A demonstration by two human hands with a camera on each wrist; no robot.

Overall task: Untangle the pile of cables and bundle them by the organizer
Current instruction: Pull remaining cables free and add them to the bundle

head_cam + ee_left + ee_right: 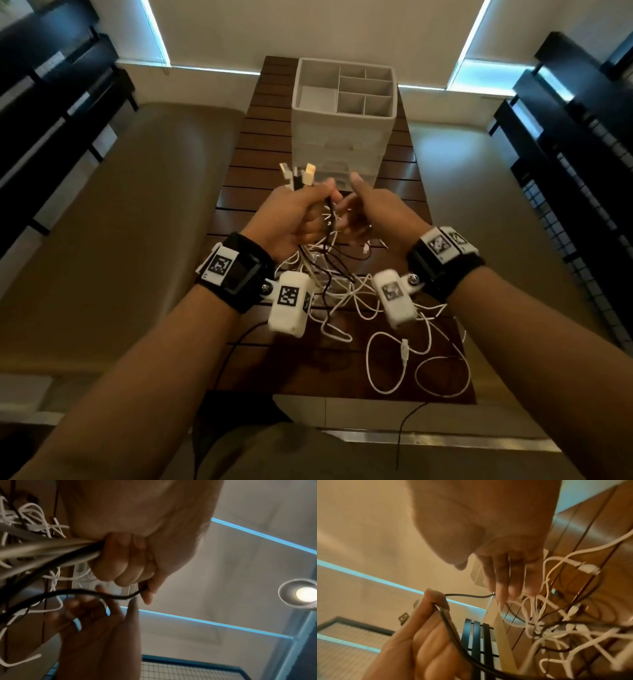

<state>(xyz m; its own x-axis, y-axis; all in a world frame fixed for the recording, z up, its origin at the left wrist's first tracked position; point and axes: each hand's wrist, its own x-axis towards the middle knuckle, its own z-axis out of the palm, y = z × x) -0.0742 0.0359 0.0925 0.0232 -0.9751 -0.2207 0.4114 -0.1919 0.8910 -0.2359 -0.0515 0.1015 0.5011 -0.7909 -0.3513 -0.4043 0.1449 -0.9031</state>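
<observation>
My left hand (308,214) is raised above the table and grips a bunch of white and black cable ends, whose USB plugs (297,173) stick up out of the fist. In the left wrist view its curled fingers (125,563) close round the bundle. A black cable (471,595) runs from the left thumb to my right hand (356,214). The right fingers (508,580) reach fairly straight into the strands, thumb held apart. The tangled cable pile (363,308) hangs from the hands onto the table. The white organizer (344,113), with its divided top, stands behind the hands.
The slatted wooden table (246,192) is narrow, with beige seats (137,212) on both sides. White loops (428,359) lie near the table's front right edge. Black shelving (582,144) stands at the right, and more at the left.
</observation>
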